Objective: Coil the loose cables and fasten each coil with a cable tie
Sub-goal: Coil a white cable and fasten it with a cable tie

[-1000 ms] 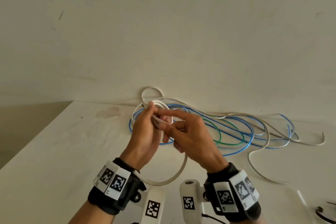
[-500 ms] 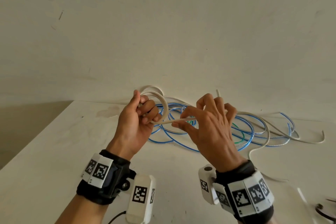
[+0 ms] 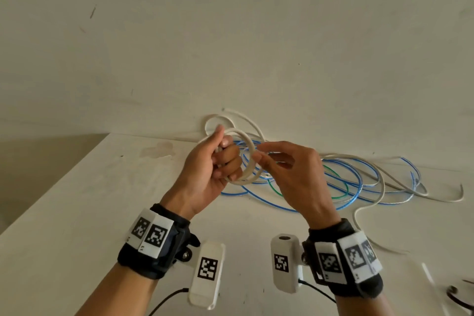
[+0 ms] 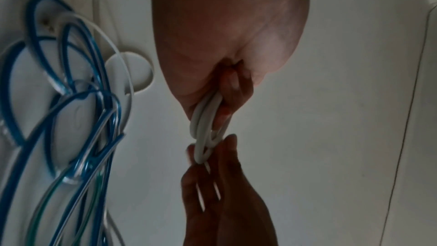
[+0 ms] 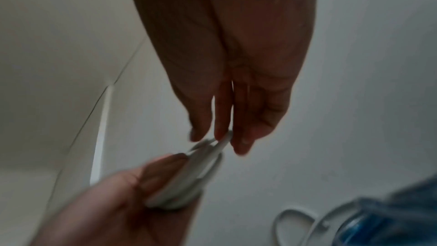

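Observation:
A small coil of white cable [image 3: 247, 161] is held above the table. My left hand [image 3: 218, 161] grips its left side, fingers curled through the loops, as the left wrist view shows at the coil [image 4: 205, 124]. My right hand [image 3: 259, 159] pinches the coil's right edge between thumb and fingertips; the right wrist view shows the coil [image 5: 205, 158] touching those fingertips [image 5: 241, 143]. The rest of the white cable [image 3: 379, 179] trails right across the table. Blue cables [image 3: 354, 182] and a green one [image 3: 336, 182] lie tangled behind my hands.
The white table [image 3: 77, 213] meets a pale wall at the back; its left edge drops away. A thin white strip [image 3: 428, 273] and a dark round item [image 3: 459, 297] lie at the front right corner. Another white loop [image 3: 220, 120] rests against the wall.
The right hand drew a stretch of white cable out to the right, then brought it back to the left hand, adding another loop. The coil is now rounder and held higher.

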The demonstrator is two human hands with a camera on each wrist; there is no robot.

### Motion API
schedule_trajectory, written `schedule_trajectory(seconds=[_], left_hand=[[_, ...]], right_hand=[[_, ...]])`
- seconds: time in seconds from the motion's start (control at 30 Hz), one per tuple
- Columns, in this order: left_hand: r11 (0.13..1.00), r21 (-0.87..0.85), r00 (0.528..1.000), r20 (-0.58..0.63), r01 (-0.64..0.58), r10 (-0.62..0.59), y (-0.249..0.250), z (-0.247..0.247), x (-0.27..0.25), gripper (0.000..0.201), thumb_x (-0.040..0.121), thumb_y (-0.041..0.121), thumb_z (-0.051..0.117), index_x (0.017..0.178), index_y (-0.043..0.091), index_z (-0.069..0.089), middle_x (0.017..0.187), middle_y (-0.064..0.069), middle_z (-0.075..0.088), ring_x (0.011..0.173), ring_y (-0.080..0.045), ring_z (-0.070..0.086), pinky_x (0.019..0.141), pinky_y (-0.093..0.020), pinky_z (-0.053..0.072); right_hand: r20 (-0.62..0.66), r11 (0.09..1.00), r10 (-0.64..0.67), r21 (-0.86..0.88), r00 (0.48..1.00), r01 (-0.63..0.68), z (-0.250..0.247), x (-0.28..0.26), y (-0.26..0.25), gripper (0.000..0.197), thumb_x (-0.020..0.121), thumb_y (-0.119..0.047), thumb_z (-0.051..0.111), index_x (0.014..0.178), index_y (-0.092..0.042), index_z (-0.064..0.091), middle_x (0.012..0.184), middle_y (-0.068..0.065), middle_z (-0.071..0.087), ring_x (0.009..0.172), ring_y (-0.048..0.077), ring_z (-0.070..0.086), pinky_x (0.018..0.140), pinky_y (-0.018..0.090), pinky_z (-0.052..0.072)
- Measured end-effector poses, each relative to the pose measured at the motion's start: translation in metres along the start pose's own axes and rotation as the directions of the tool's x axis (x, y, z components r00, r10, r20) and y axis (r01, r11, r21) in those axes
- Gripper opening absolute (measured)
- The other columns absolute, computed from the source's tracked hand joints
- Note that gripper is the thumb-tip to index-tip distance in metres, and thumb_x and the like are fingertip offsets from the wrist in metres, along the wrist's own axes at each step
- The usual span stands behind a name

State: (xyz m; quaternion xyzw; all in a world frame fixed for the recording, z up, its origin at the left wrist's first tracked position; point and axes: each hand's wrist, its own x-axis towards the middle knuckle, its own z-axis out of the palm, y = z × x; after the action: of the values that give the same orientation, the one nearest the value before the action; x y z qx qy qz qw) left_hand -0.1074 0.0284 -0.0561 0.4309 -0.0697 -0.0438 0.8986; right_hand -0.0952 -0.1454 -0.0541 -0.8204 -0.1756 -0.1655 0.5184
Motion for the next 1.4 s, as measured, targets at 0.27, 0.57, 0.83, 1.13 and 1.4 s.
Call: schedule_trajectory(seconds=[0.27,0.57,0.83,1.13,1.4], left_hand=[[0.993,0.012,0.984,0.133,0.122,-0.122,-0.005,0.005,-0.003,0.066,0.094,0.075,0.023,0.071,0.016,0.041,0.055,0.004,0.015,0.044,-0.014,0.017,0.052,-0.030,0.028],[0.958,0.253,0.945,0.255,0.138,-0.204,0.001,-0.009,-0.006,0.028,0.100,0.034,0.043,0.077,0.019,0.035,0.057,0.007,0.027,0.048,-0.011,0.023,0.058,-0.028,0.036],[0.903,0.425,0.940,0.278,0.065,-0.199,0.006,-0.019,-0.008,0.025,0.103,0.029,0.042,0.092,0.009,0.053,0.067,-0.004,0.052,0.058,-0.015,0.046,0.069,-0.030,0.044],[0.701,0.699,0.982,-0.190,0.139,-0.005,-0.002,0.004,-0.003,0.064,0.107,0.049,0.028,0.057,0.014,0.045,0.045,0.004,0.030,0.041,-0.013,0.023,0.045,-0.026,0.022],[0.473,0.865,0.890,-0.076,-0.165,0.449,-0.008,-0.009,0.001,0.003,0.100,0.016,0.049,0.099,0.014,0.051,0.055,0.009,0.055,0.042,-0.009,0.042,0.046,-0.023,0.036]], right_hand=[[-0.022,0.987,-0.098,0.124,0.995,0.100,-0.006,0.005,0.013,0.028,0.092,-0.008,0.072,0.115,-0.024,0.076,0.088,-0.006,0.074,0.079,0.013,0.069,0.072,0.031,0.057],[0.013,0.898,-0.434,-0.082,0.901,0.433,0.011,-0.001,0.012,0.030,0.094,0.005,0.064,0.111,-0.017,0.077,0.112,0.002,0.063,0.101,0.008,0.063,0.083,0.017,0.047],[0.085,0.928,-0.365,-0.048,0.927,0.370,0.012,-0.003,0.010,0.032,0.102,-0.003,0.057,0.127,-0.019,0.068,0.113,-0.013,0.073,0.105,0.000,0.067,0.089,0.018,0.051],[0.269,0.918,-0.344,-0.104,0.899,0.382,0.019,-0.008,0.010,0.054,0.104,-0.006,0.050,0.153,-0.026,0.043,0.096,-0.004,0.064,0.087,0.014,0.057,0.081,0.032,0.051],[0.181,0.953,-0.256,-0.117,0.949,0.280,0.023,-0.007,0.012,0.021,0.104,-0.017,0.057,0.122,-0.014,0.068,0.100,-0.004,0.072,0.088,0.013,0.067,0.081,0.038,0.054]])
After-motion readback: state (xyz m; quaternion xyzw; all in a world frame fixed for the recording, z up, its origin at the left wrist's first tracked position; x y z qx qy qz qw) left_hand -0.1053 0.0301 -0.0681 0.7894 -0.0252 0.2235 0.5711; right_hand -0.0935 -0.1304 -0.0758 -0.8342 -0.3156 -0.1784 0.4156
